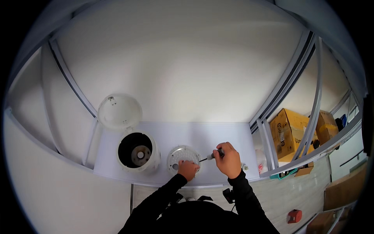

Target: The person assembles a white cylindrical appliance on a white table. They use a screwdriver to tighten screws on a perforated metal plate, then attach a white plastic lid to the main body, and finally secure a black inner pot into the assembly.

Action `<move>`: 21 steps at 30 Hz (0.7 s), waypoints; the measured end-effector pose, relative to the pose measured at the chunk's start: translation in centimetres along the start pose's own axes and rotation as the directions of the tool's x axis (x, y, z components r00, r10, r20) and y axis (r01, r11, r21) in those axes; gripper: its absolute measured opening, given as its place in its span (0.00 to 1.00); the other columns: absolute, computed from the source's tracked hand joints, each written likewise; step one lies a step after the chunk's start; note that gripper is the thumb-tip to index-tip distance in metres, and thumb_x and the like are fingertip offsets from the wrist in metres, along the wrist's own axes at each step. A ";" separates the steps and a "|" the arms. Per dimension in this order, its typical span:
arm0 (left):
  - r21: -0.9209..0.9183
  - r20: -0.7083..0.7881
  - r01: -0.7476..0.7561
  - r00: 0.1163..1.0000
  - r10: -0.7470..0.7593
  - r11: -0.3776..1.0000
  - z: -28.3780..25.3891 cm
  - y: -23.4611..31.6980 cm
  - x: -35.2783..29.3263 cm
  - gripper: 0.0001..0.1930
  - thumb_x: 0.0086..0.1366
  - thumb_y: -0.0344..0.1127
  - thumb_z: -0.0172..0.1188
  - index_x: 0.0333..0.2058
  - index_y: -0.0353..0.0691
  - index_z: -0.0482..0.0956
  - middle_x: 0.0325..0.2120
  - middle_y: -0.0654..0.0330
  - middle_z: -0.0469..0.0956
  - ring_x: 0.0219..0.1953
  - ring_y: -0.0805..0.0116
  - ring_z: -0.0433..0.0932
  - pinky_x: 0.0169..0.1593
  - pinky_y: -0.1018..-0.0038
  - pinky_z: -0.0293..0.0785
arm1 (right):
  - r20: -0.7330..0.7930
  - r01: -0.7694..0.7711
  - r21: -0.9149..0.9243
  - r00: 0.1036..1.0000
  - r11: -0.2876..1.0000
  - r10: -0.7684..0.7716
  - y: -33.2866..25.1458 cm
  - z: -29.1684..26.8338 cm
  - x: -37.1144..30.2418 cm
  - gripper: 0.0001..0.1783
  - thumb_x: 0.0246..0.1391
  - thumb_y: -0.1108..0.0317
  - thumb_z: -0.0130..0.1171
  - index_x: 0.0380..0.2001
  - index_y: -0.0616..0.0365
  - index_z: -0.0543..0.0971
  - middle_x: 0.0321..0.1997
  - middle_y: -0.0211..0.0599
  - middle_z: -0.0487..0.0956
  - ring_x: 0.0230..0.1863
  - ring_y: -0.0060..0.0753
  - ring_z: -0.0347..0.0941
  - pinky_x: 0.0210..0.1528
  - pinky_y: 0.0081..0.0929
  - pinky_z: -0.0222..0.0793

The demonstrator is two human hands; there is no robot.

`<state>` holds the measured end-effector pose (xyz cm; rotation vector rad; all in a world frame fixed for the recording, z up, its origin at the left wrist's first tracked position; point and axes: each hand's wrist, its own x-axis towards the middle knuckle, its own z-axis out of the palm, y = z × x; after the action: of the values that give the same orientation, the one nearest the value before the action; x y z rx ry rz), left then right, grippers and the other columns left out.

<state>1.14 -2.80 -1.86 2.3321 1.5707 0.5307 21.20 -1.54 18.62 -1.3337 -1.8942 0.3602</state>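
Observation:
A round pale disc with a dotted, shiny face [183, 153] lies on the white table in front of me. My left hand [188, 170] is on its lower right part, fingers bent and pressed onto it, steadying it. In my right hand [229, 162] is a screwdriver [210, 156] with a dark handle, its thin shaft slanting left toward the right edge of the disc. Whether the tip touches a screw is too small to tell. Left of the disc stands a white rice cooker body [156, 158] with a dark inside, its lid [120, 112] swung up behind it.
Near the right end of the table [218, 132] sit small clear items [244, 167]. Grey frame posts [281, 78] rise at both sides. Beyond the right side are cardboard boxes [286, 130], a teal tray [283, 175] and a red object [295, 216] on the floor.

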 end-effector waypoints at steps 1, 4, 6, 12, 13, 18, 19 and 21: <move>-0.011 -0.029 -0.012 1.000 0.012 1.000 0.2 -0.1 -0.2 0.07 0.64 0.38 0.59 0.32 0.56 0.86 0.28 0.61 0.82 0.39 0.54 0.80 0.52 0.46 0.60 | -0.003 0.013 -0.004 1.000 1.000 -0.013 -0.1 -0.1 -0.1 0.08 0.54 0.71 0.67 0.36 0.59 0.79 0.34 0.43 0.79 0.26 0.46 0.80 0.30 0.38 0.75; -0.035 -0.072 -0.008 0.997 0.005 0.999 0.5 0.1 -0.3 0.07 0.63 0.37 0.59 0.32 0.55 0.86 0.28 0.60 0.82 0.38 0.53 0.80 0.51 0.47 0.60 | -0.006 0.030 -0.005 1.000 1.000 -0.031 -0.3 -0.3 -0.5 0.08 0.55 0.73 0.68 0.36 0.62 0.79 0.33 0.43 0.79 0.25 0.41 0.81 0.29 0.32 0.76; -0.034 -0.046 0.050 0.998 -0.051 0.998 -0.1 0.6 -0.2 0.06 0.63 0.37 0.59 0.31 0.54 0.86 0.29 0.60 0.82 0.38 0.53 0.80 0.51 0.48 0.61 | -0.001 0.024 0.016 1.000 1.000 -0.024 -0.2 -0.2 -0.9 0.08 0.56 0.73 0.68 0.37 0.62 0.79 0.34 0.42 0.79 0.25 0.40 0.81 0.29 0.31 0.76; -0.023 -0.052 0.054 0.997 -0.055 0.998 -0.1 0.5 -0.3 0.05 0.63 0.36 0.60 0.31 0.51 0.85 0.29 0.60 0.83 0.38 0.54 0.80 0.54 0.51 0.62 | -0.012 -0.020 0.029 1.000 0.999 0.021 0.7 -0.3 -2.4 0.11 0.55 0.74 0.70 0.39 0.62 0.79 0.35 0.41 0.80 0.27 0.37 0.80 0.29 0.30 0.76; -0.012 -0.057 0.041 0.997 -0.042 0.999 -0.1 0.6 -0.3 0.05 0.63 0.36 0.60 0.31 0.51 0.85 0.29 0.60 0.83 0.38 0.54 0.80 0.54 0.51 0.62 | -0.012 -0.030 0.022 0.999 0.999 0.031 0.8 -0.3 -2.7 0.12 0.55 0.73 0.71 0.39 0.62 0.78 0.36 0.41 0.80 0.27 0.37 0.80 0.29 0.30 0.76; -0.045 -0.025 0.041 0.999 -0.042 0.998 -0.3 0.8 -0.1 0.06 0.62 0.29 0.58 0.31 0.48 0.83 0.28 0.59 0.81 0.39 0.53 0.78 0.56 0.52 0.63 | -0.019 -0.079 0.061 0.997 0.995 0.081 0.9 -0.5 -4.1 0.12 0.55 0.73 0.71 0.40 0.62 0.78 0.36 0.41 0.79 0.26 0.37 0.79 0.29 0.30 0.76; -0.056 -0.007 0.048 0.999 -0.049 0.997 -0.4 0.9 0.0 0.06 0.61 0.28 0.58 0.31 0.48 0.82 0.28 0.59 0.81 0.39 0.53 0.78 0.56 0.52 0.63 | -0.020 -0.089 0.066 0.996 0.994 0.090 0.9 -0.6 -4.3 0.12 0.55 0.73 0.71 0.40 0.62 0.78 0.36 0.42 0.79 0.26 0.38 0.79 0.29 0.30 0.76; -0.084 0.010 0.051 0.999 -0.051 0.995 -0.3 0.9 0.0 0.06 0.60 0.27 0.57 0.31 0.46 0.81 0.28 0.58 0.81 0.39 0.52 0.78 0.56 0.53 0.64 | -0.029 -0.087 0.051 0.996 0.995 0.088 1.1 -0.8 -4.8 0.12 0.56 0.73 0.70 0.40 0.62 0.79 0.37 0.43 0.79 0.27 0.38 0.79 0.29 0.30 0.75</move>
<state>1.75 -3.12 -1.18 2.2235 1.5684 0.5648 23.24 -5.47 16.38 -1.3843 -1.7934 0.4259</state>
